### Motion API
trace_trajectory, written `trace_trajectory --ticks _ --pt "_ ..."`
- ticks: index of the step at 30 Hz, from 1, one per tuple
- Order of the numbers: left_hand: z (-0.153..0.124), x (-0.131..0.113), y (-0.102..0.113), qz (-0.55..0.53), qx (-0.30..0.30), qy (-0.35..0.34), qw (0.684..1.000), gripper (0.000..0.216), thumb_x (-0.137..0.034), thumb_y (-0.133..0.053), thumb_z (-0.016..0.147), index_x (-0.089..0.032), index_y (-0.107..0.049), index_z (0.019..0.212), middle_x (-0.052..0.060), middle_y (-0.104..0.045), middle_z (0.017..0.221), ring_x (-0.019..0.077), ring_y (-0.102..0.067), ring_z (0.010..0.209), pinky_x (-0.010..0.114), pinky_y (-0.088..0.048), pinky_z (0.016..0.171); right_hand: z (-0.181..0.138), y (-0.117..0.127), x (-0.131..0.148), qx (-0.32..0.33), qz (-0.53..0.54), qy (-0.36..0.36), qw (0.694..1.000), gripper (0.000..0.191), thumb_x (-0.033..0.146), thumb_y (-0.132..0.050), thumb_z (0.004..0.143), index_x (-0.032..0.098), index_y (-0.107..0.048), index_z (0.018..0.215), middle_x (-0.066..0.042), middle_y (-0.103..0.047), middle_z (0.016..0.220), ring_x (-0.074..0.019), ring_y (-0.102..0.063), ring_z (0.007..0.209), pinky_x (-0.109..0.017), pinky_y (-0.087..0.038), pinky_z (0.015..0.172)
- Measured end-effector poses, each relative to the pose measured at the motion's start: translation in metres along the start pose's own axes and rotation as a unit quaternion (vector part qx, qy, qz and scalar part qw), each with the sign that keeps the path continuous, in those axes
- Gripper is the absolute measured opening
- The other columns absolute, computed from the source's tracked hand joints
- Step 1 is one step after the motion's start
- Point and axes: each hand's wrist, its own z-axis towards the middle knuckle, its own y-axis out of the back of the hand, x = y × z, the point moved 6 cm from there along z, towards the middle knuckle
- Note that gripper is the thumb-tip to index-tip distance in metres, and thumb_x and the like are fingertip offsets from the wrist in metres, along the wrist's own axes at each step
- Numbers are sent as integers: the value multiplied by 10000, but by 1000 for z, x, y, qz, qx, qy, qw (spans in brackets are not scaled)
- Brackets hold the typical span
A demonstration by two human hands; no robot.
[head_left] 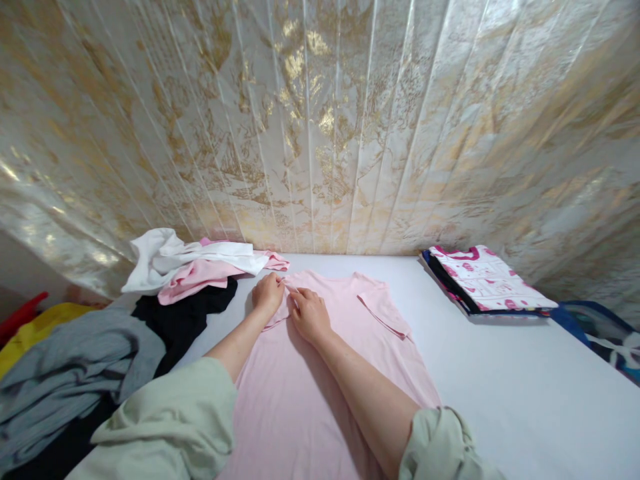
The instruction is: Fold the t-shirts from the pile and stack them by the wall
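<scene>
Head view, forearms stretched forward, left hand [267,293] and right hand [309,312] side by side, pinching pink shirt [300,413] sleeve

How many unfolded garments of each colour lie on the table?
Pink: 2, the flat shirt and a pink garment in the pile
White garment: 1
Black garment: 1
Grey garment: 1
Total: 5

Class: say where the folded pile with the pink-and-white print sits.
In the head view, the folded pile sits far right on the white table, against the gold-marbled wall, right of the pink T-shirt.
</scene>
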Motion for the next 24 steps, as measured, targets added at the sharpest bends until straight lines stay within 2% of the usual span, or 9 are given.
trace_trajectory --ticks 2,6,8,10,12,14,18,24 --pt "2 4 0 8 -10 16 1000 186 -270 -454 914 -227 -635 912 51 -705 996 209 -650 919 296 -464 746 0 1 -2 -7 -5 -18 1000 320 222 -441 931 248 -634 1184 -56 -563 1325 -218 -510 1141 -337 -372 944" --pt "1 6 5 26 -33 27 999 227 -267 -409 930 -209 -628 939 94 -691 976 242 -650 912 333 -471 740 0 2 -4 -18 -14 -33 999 290 230 -444 936 237 -655 1135 -58 -566 1320 -228 -507 1151 -350 -374 954" --pt "-4 1 10 33 -47 8 998 243 -257 -393 935 -199 -617 1012 113 -669 1037 250 -635 967 349 -472 785 0 1 -3 -16 -17 -31 999 293 243 -444 940 234 -646 1152 -61 -554 1340 -230 -495 1179 -360 -370 967" --pt "-10 -8 14 36 -57 -43 997 271 -249 -382 943 -210 -595 1106 106 -635 1152 241 -588 1081 353 -452 882 0 0 -2 -13 -20 -27 999 303 249 -447 940 233 -630 1180 -65 -534 1367 -230 -478 1210 -370 -363 982" --pt "-14 -17 14 37 -51 -106 992 296 -231 -389 942 -257 -582 1166 54 -600 1253 214 -521 1184 334 -410 972 0 1 -1 -13 -23 -23 999 307 249 -449 938 234 -620 1193 -66 -523 1380 -230 -470 1224 -375 -356 993" --pt "-14 -19 12 40 -36 -146 988 298 -205 -416 924 -287 -614 1132 12 -580 1302 209 -486 1221 323 -398 991 -1 1 0 -14 -28 -22 999 303 247 -449 936 233 -618 1187 -66 -518 1384 -232 -470 1225 -375 -356 995" --pt "0 -11 10 55 -12 -150 987 248 -198 -468 870 -231 -666 1016 65 -591 1265 258 -530 1139 353 -450 904 -2 1 0 -8 -36 -19 999 292 251 -449 935 223 -616 1173 -82 -503 1399 -240 -468 1228 -379 -358 993" --pt "17 -11 12 80 15 -161 984 329 -213 -485 852 -224 -635 1145 106 -606 1213 275 -553 1124 400 -430 931 -2 0 1 -1 -36 -23 999 296 259 -449 937 215 -606 1183 -101 -492 1407 -243 -455 1245 -380 -354 1003"
